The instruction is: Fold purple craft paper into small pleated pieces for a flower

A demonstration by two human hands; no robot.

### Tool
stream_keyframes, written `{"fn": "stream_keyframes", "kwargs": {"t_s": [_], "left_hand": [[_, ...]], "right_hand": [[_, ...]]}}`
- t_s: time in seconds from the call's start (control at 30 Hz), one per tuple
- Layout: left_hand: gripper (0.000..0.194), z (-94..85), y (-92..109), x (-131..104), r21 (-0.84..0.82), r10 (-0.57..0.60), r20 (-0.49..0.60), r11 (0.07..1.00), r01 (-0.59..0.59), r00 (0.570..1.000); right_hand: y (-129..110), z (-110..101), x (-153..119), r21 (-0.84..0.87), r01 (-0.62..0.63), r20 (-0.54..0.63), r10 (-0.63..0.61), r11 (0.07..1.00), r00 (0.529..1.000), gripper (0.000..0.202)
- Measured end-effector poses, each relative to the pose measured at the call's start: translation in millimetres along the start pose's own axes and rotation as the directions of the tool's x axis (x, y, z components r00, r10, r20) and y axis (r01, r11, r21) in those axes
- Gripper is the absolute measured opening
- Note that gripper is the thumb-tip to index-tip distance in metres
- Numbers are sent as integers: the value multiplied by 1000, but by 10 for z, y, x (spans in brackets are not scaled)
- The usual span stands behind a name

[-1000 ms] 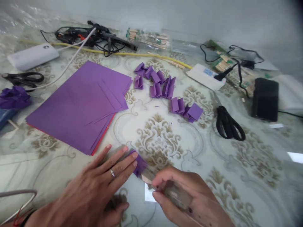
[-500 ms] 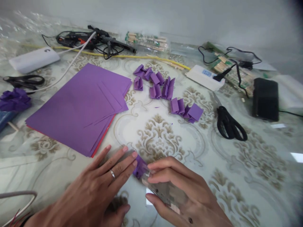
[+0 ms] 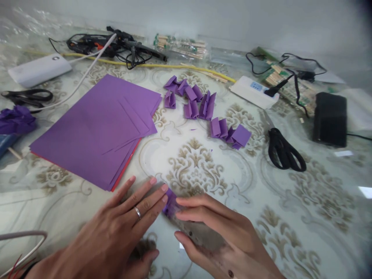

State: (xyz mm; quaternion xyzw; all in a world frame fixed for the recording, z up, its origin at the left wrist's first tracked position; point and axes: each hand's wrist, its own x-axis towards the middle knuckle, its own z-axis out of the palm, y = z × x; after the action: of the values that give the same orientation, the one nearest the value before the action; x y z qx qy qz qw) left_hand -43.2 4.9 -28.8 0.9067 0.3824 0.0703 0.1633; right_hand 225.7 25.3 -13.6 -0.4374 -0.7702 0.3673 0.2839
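Observation:
My left hand, with a ring on one finger, lies flat on the patterned cloth, fingers stretched out. Its fingertips press on one end of a small purple paper piece, mostly covered. From the right, my right hand is wrapped round a long greyish, partly see-through tool with screws. The tool's tip touches the paper; what kind it is I cannot make out. Folded purple paper pieces stand in a curved row farther back. A stack of purple sheets, with red under it, lies beyond my left hand.
Black-handled scissors lie on the right, near a black box and a white power strip. Cables and a black tool run along the back. At left are a white power bank, more scissors and a crumpled purple paper flower.
My right hand and its tool have shifted slightly left, closer to my left fingertips, so less of the purple piece shows. The view has tilted a little; my left hand stays put.

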Motion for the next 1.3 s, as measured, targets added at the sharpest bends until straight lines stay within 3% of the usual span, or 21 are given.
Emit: {"fn": "stream_keyframes", "kwargs": {"t_s": [0.57, 0.67, 0.73, 0.8, 1.03, 1.3], "left_hand": [[78, -61, 11, 85, 50, 26, -47, 998, -24, 999], [75, -58, 20, 94, 37, 15, -63, 999, -13, 998], [74, -59, 22, 96, 30, 14, -64, 999, -13, 998], [73, -63, 21, 97, 28, 13, -64, 1000, -12, 998], [74, -78, 22, 93, 42, 5, -43, 999, -3, 999], [75, -85, 16, 98, 44, 6, -36, 999, -5, 999]], "right_hand": [[-8, -31, -22, -76, 10, 42, -7, 997, 999, 21], [-7, -16, -30, -65, -4, -5, 3, 998, 1000, 18], [-14, -27, -28, -53, 4, -20, -5, 999, 1000, 16], [-29, -51, -23, -63, -7, 57, 10, 998, 998, 19], [-65, -74, -33, -54, -85, 40, 87, 995, 995, 17], [-70, -100, -11, -64, -55, 47, 58, 996, 997, 18]]}}
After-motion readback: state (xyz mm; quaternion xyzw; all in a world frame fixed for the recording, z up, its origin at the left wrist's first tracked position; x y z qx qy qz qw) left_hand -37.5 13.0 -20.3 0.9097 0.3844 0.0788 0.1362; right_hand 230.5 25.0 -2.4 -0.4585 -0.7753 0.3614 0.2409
